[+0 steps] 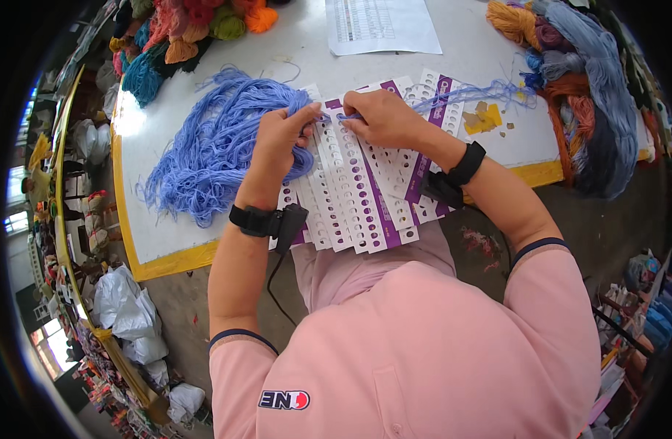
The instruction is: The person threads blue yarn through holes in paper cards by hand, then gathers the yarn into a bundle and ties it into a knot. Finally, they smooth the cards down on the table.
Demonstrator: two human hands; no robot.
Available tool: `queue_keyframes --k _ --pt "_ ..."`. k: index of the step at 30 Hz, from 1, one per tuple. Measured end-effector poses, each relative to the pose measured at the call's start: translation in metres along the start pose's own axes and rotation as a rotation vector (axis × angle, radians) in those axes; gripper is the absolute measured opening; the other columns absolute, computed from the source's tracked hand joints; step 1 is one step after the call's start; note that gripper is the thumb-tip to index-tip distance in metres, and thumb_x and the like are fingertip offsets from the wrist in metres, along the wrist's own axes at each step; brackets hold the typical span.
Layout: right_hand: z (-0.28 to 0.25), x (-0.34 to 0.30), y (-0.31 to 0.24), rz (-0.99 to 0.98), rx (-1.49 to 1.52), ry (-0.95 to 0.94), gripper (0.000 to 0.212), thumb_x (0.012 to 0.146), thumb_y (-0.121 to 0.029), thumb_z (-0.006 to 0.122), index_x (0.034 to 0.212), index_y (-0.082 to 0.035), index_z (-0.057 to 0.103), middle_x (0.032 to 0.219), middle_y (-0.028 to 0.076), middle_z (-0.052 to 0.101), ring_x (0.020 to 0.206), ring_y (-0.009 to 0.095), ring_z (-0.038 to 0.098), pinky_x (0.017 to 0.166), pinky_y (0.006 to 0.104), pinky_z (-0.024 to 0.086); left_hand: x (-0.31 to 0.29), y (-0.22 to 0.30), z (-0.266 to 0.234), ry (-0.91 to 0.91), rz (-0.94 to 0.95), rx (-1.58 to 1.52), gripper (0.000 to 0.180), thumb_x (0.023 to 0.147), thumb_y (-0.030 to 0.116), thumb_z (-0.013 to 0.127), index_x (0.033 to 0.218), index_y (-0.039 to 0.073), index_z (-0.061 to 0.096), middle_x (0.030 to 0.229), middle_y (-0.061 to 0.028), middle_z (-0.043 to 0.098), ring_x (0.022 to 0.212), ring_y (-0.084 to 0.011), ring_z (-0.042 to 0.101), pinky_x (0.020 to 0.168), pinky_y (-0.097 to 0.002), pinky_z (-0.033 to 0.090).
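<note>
A loose heap of periwinkle-blue yarn (204, 146) lies on the table to my left, spreading under my left wrist. My left hand (283, 135) pinches a strand of this yarn between thumb and forefinger, over the top ends of the cards. Close beside it, my right hand (383, 119) has its fingertips closed on blue yarn too. Loose blue strands (490, 91) trail across the cards to the right of that hand. Beneath both hands fan several long white punched cards (343, 197), with rows of round holes and some purple strips. Their near ends overhang the table's front edge.
Coloured skeins (197, 22) pile up at the back left, and more skeins (592, 88) hang over the right end of the white table (160, 245). A printed sheet (383, 25) lies at the back. Yellow scraps (484, 117) sit right of the cards. White plastic bags (127, 307) stand at left.
</note>
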State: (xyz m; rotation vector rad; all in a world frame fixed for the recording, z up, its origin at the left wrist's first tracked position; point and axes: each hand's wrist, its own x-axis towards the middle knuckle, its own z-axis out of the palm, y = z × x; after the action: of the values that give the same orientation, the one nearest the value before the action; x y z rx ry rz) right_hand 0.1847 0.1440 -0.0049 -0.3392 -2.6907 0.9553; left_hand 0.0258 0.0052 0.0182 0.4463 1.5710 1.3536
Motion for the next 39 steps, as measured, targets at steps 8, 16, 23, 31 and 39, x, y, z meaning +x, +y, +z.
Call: queue_keyframes --k 8,16,23,31,39 --pt "-0.003 0.000 -0.007 0.089 -0.106 -0.118 0.023 0.087 -0.027 0.060 0.087 -0.004 0.061 0.079 0.017 0.065 0.081 0.036 0.063 0.071 0.0437 0.048 -0.002 -0.001 -0.004 -0.202 -0.106 -0.432 0.018 0.088 0.014 0.066 0.095 -0.003 0.066 0.072 -0.0004 0.058 0.058 -0.0039 0.042 0.049 -0.0174 0.032" --pt "-0.002 0.009 -0.005 0.261 0.202 -0.042 0.024 0.090 -0.026 0.058 0.080 -0.006 0.066 0.064 0.009 0.065 0.065 0.025 0.065 0.066 0.0372 0.049 0.000 0.003 -0.005 -0.299 0.101 0.189 0.021 0.089 0.020 0.066 0.092 0.000 0.067 0.070 0.0038 0.050 0.060 -0.0044 0.040 0.052 -0.0201 0.031" --pt "-0.002 0.005 -0.010 0.209 0.171 -0.016 0.022 0.089 -0.023 0.060 0.078 -0.004 0.066 0.062 0.007 0.065 0.063 0.025 0.065 0.066 0.0355 0.050 0.004 0.031 -0.079 -0.294 -0.165 -0.278 0.022 0.094 0.008 0.056 0.107 -0.009 0.061 0.085 -0.0030 0.054 0.066 -0.0072 0.043 0.055 -0.0190 0.037" --pt "-0.003 -0.002 -0.001 0.260 0.169 0.026 0.023 0.087 -0.025 0.062 0.079 -0.003 0.067 0.069 0.014 0.066 0.069 0.032 0.065 0.068 0.0392 0.050 0.002 0.064 -0.220 -0.294 0.010 -0.803 0.024 0.093 -0.002 0.053 0.114 -0.009 0.048 0.091 -0.0089 0.052 0.073 -0.0099 0.045 0.057 -0.0196 0.038" --pt "0.015 -0.005 0.001 0.271 0.090 0.234 0.018 0.086 -0.021 0.062 0.080 -0.004 0.067 0.069 0.014 0.066 0.066 0.033 0.065 0.067 0.0412 0.050 -0.020 0.127 -0.260 0.618 0.356 0.018 0.027 0.090 0.014 0.064 0.111 -0.002 0.062 0.080 -0.0002 0.055 0.056 -0.0036 0.045 0.047 -0.0153 0.033"
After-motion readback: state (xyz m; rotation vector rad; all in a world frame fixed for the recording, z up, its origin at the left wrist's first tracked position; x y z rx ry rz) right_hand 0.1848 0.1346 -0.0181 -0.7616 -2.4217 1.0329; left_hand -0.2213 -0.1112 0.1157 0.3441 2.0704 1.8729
